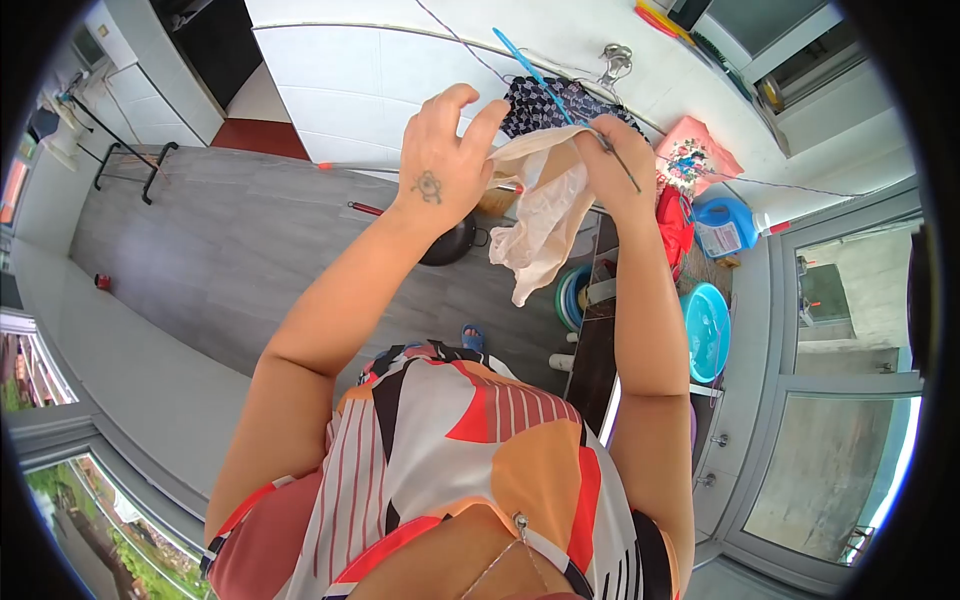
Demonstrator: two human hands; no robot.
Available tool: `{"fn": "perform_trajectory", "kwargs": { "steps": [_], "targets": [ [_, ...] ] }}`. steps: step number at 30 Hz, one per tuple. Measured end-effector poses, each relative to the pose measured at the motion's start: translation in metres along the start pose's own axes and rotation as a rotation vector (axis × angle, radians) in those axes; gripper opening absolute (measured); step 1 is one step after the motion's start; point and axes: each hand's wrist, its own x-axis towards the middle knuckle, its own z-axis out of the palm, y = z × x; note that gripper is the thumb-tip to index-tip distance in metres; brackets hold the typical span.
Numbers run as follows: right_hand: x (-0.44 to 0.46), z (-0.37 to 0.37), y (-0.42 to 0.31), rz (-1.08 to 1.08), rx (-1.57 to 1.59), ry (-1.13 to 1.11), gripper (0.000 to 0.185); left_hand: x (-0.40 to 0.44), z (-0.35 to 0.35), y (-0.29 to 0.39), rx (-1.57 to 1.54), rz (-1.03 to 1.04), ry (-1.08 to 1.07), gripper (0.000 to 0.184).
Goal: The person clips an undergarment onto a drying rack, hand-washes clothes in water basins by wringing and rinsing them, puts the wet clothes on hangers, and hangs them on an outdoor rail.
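Cloth [545,215], thin & pale, hangs btwn my two hands, up off the floor [220,260]. My R hand [620,165] is closed on its top edge, thumb pressed down. A blue stick [521,62], maybe part of a hanger, runs by those same fingers. I prob. pinch there b/c it holds cloth & stick close together. My L hand [440,150] is at the left side of the cloth, fingers bent & wide apart. The cloth's edge comes up to it, but I can't tell if I grip it or just touch it. Looks like it's there to help spread the top.

Just past the cloth is a dark cloth w/ a pale print [590,100]. Right of the pale cloth I see a pink flowery cloth [690,150], a red bag-like thing [675,225], a blue bottle [722,230] & a blue basin [706,330], prob. put there for easy reach. A black pan [450,246] is low, left of the cloth, maybe out of the way.
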Motion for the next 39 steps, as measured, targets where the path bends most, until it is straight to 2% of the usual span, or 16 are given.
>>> {"fn": "perform_trajectory", "kwargs": {
  "steps": [2, 3, 6, 7, 11, 14, 18, 19, 20, 22, 25, 28, 30, 31, 34, 39],
  "targets": [
    [0.005, 0.011, 0.004, -0.032, 0.182, -0.031, 0.023, -0.004, -0.008, -0.013, -0.127, -0.093, -0.225, 0.04],
    [0.006, 0.015, 0.002, -0.025, 0.233, -0.024, 0.023, 0.006, -0.02, -0.016, -0.355, -0.328, -0.211, 0.021],
    [0.016, 0.005, -0.014, 0.041, 0.405, -0.203, 0.026, 0.029, -0.045, -0.041, -0.795, -0.596, -0.439, 0.016],
    [0.021, 0.006, -0.012, 0.042, 0.45, -0.273, 0.027, 0.037, -0.055, -0.042, -0.798, -0.539, -0.515, 0.014],
    [0.024, 0.018, -0.003, 0.066, 0.537, -0.454, 0.034, 0.079, -0.089, -0.035, -0.174, -0.271, -0.592, 0.029],
    [0.017, 0.041, 0.012, 0.09, 0.686, -0.569, 0.037, 0.101, -0.101, -0.026, -0.08, -0.097, -0.773, 0.032],
    [0.001, 0.067, 0.019, 0.124, 1.047, -0.766, 0.028, 0.128, -0.117, 0.013, 0.097, -0.104, -0.684, 0.029],
    [-0.004, 0.07, 0.018, 0.085, 0.972, -0.808, 0.025, 0.129, -0.118, 0.009, 0.056, 0.068, -0.619, 0.015],
    [-0.01, 0.075, 0.015, 0.045, 0.897, -0.85, 0.024, 0.133, -0.119, 0.011, 0.098, 0.059, -0.575, 0.017],
    [-0.022, 0.098, 0.014, 0.142, 1.065, -0.798, 0.018, 0.149, -0.131, 0.031, 0.19, 0.043, -0.487, 0.022],
    [-0.016, 0.131, 0.027, 0.196, 1.274, -0.509, 0.019, 0.168, -0.149, 0.022, 0.157, 0.094, -0.589, 0.021],
    [-0.016, 0.122, 0.025, 0.172, 1.381, -0.636, 0.027, 0.181, -0.172, 0.028, 0.167, 0.114, -0.621, 0.018],
    [-0.019, 0.127, 0.013, 0.081, 1.36, -0.891, 0.04, 0.184, -0.181, 0.03, 0.177, 0.122, -0.616, 0.017],
    [-0.026, 0.132, 0.003, 0.027, 1.163, -0.84, 0.04, 0.183, -0.184, 0.034, 0.243, 0.182, -0.584, 0.016],
    [-0.036, 0.161, -0.001, -0.16, 0.692, -0.557, 0.029, 0.186, -0.194, 0.03, 0.361, 0.018, -0.523, 0.016],
    [-0.002, 0.177, 0.042, -0.004, 0.708, -0.301, 0.024, 0.168, -0.236, -0.007, 0.495, -0.147, -0.458, 0.015]
  ]
}}
